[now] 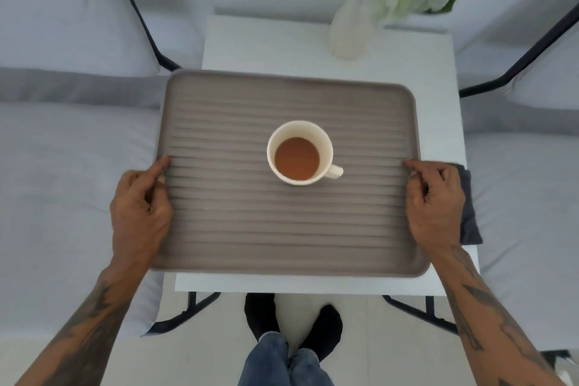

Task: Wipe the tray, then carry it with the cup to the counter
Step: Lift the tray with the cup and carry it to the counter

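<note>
Two hands held the tray [219, 229] by its short sides, the left hand [141, 207] and right hand [434, 204] each curled around an edge, thumbs on top. The cup [299, 153], with brown drink inside, stood between the grips, a bit farther out than both. Wiping looked done, so the carry seemed about to start. The lift would need to be slow and level, or the drink could spill. A dark cloth [468, 216] lay just outside the right grip. A vase [352, 28] stood well beyond, and chairs sat on both sides.
</note>
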Demonstrator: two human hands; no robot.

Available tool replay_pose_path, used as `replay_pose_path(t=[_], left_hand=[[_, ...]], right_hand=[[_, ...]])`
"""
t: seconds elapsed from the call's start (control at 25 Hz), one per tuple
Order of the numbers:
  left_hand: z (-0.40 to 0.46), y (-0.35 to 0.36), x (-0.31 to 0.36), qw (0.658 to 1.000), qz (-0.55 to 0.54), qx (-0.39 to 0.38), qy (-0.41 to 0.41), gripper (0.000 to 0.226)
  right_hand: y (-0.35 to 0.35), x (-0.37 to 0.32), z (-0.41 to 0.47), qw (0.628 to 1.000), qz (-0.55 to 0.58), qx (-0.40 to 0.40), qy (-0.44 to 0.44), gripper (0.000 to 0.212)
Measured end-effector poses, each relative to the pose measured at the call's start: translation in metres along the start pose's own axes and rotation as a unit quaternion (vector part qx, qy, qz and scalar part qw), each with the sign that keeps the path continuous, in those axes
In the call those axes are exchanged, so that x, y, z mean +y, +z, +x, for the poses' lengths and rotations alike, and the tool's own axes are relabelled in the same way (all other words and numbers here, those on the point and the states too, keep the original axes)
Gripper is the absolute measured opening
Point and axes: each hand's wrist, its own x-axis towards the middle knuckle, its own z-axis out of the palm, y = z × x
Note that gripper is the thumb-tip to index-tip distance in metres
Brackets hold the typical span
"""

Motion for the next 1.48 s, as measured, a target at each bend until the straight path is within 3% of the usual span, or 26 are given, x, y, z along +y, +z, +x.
replay_pose_path(t=[0.28, 0.44, 0.6, 0.72, 0.8, 0.92, 1.08, 1.16, 1.48], left_hand=[[-0.045, -0.119, 0.083, 0.998, -0.025, 0.047, -0.039, 0.040], [-0.084, -0.184, 0.124, 0.993, -0.043, 0.105, -0.041, 0.041], [-0.140, -0.235, 0.161, 0.978, -0.083, 0.172, -0.087, 0.049], [-0.203, -0.279, 0.181, 0.965, -0.074, 0.222, -0.119, 0.037], [-0.242, -0.306, 0.184, 0.954, -0.053, 0.251, -0.154, 0.038], [-0.308, -0.348, 0.190, 0.932, -0.040, 0.284, -0.222, 0.047], [-0.397, -0.407, 0.186, 0.894, -0.001, 0.342, -0.289, 0.045], [-0.442, -0.438, 0.181, 0.872, 0.012, 0.366, -0.324, 0.048], [-0.644, -0.564, 0.141, 0.761, 0.045, 0.472, -0.443, 0.041]], right_hand=[[-0.127, -0.086, 0.000, 0.999, 0.011, -0.017, -0.040, 0.038], [-0.200, -0.138, 0.007, 0.996, 0.030, 0.017, -0.084, 0.040], [-0.253, -0.174, 0.017, 0.978, 0.050, -0.027, -0.202, 0.047], [-0.291, -0.214, 0.024, 0.943, 0.055, -0.043, -0.325, 0.039], [-0.307, -0.249, 0.017, 0.935, 0.082, -0.061, -0.338, 0.039], [-0.315, -0.297, -0.009, 0.922, 0.106, -0.095, -0.359, 0.043], [-0.314, -0.374, -0.057, 0.894, 0.103, -0.148, -0.410, 0.026], [-0.308, -0.413, -0.090, 0.869, 0.115, -0.179, -0.448, 0.018], [-0.280, -0.578, -0.305, 0.739, 0.157, -0.323, -0.570, 0.024]])
